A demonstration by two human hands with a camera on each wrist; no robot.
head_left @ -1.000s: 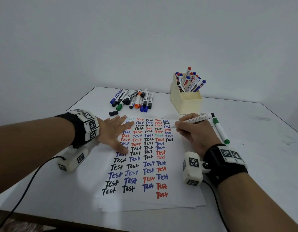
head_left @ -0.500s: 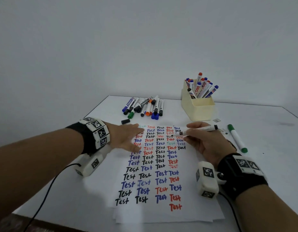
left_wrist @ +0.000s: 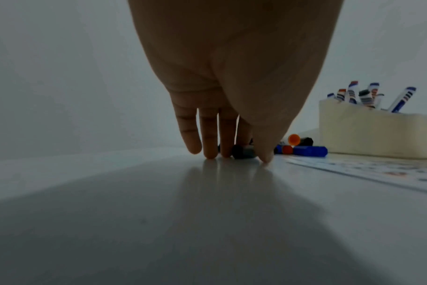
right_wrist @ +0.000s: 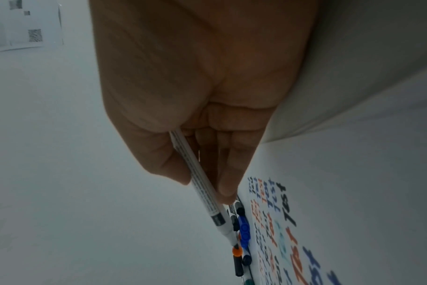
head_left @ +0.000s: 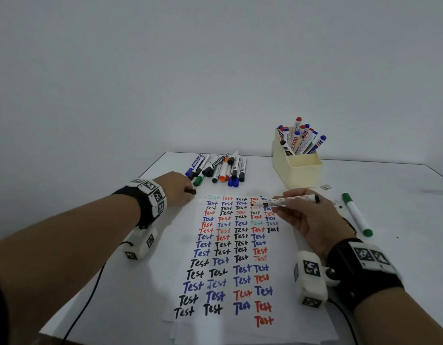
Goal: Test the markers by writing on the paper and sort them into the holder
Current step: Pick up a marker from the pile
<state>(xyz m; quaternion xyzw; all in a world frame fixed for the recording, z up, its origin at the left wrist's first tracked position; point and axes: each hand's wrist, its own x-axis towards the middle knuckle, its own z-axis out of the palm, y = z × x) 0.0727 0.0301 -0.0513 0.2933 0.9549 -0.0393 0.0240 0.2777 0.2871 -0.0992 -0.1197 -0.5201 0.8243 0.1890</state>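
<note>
My right hand (head_left: 293,207) grips an uncapped white marker with a black tip (head_left: 285,200) and holds it level just above the top of the paper (head_left: 230,329), tip pointing left. The right wrist view shows thumb and fingers (right_wrist: 228,190) wrapped round the marker barrel (right_wrist: 217,217). My left hand (head_left: 181,189) is at the paper's top left corner, fingertips down on the table. Its thumb (left_wrist: 266,154) and fingers pinch the small black cap (left_wrist: 243,151), also seen from above (head_left: 191,191). The cream holder (head_left: 302,173) stands at the back right with several markers in its rear compartment.
A heap of loose markers (head_left: 222,168) lies at the back, just beyond my left hand. A green-capped marker (head_left: 357,215) lies right of my right hand. The paper is covered with columns of "Test". A small scrap (head_left: 325,187) sits by the holder.
My left hand left the paper and moved up and left onto the black cap. My right hand lifted the marker off the paper and turned it level.
</note>
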